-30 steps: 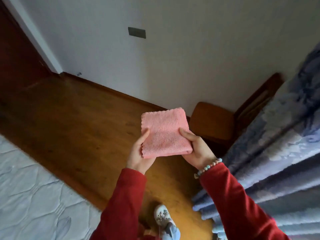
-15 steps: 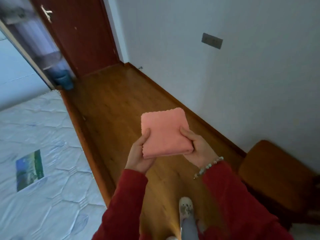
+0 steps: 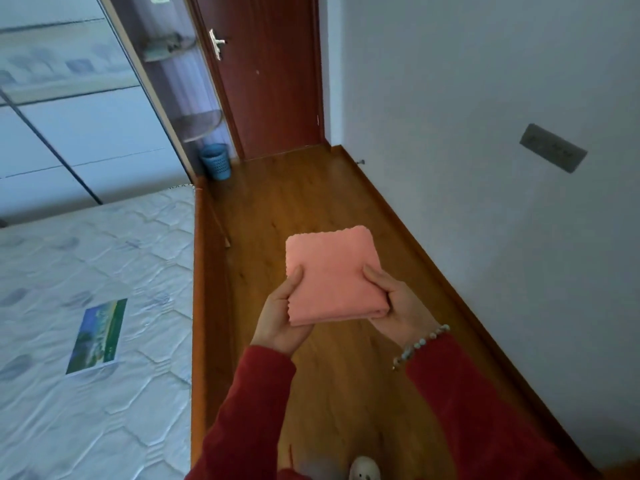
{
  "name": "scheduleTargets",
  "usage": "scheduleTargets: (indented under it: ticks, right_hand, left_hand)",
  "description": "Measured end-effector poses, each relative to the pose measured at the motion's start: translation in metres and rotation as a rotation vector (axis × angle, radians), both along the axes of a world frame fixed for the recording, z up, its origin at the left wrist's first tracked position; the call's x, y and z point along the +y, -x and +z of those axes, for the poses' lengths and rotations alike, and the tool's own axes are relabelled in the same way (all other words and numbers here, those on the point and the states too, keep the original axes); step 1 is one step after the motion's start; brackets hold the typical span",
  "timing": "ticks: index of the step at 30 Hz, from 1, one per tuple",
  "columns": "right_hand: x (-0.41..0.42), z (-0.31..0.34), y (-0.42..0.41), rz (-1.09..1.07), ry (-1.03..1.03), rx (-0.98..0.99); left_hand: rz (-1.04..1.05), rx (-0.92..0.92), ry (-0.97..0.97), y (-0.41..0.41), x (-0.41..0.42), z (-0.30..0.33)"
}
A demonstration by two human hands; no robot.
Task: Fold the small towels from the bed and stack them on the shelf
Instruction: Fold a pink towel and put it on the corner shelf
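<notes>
A folded pink towel point(image 3: 332, 275) is held flat in front of me above the wooden floor. My left hand point(image 3: 282, 315) grips its near left corner, thumb on top and fingers underneath. My right hand point(image 3: 398, 306) grips the near right corner the same way; a bead bracelet sits on that wrist. The bed point(image 3: 86, 306) with its bare quilted mattress lies to my left. A corner shelf unit point(image 3: 197, 126) with rounded shelves stands at the far end beside the door.
A blue mesh bin point(image 3: 215, 161) stands on the floor under the shelves. A dark red door point(image 3: 270, 74) is shut at the corridor's end. The wooden bed frame point(image 3: 204, 271) borders the floor strip; a white wall runs along the right. A label point(image 3: 98, 336) lies on the mattress.
The view has swung left, from the curtain and chair toward the door, shelf unit and bed. Both hands keep the same grip on the folded pink towel.
</notes>
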State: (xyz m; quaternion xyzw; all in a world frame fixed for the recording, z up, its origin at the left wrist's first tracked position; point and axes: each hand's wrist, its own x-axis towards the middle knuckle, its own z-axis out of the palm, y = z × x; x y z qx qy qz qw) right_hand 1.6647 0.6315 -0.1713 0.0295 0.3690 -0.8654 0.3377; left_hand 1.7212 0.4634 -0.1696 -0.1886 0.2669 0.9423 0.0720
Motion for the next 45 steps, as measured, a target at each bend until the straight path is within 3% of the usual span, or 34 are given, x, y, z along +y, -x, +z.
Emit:
scheduleTargets:
  ticks: [7,31,45]
  right_hand:
    - [-0.029,-0.009,0.092,0.127,0.018,-0.034]
    - [-0.192,-0.009,0.483,0.265,-0.071,-0.084]
    - [-0.298,-0.008,0.763,0.307,-0.120,-0.076]
  left_hand:
    - [0.148,-0.043,-0.011,0.072,-0.021,-0.008]
    - [0.292,-0.046,-0.009,0.441,-0.171,-0.013]
    - [0.423,-0.061,0.084,0.709,-0.263,-0.007]
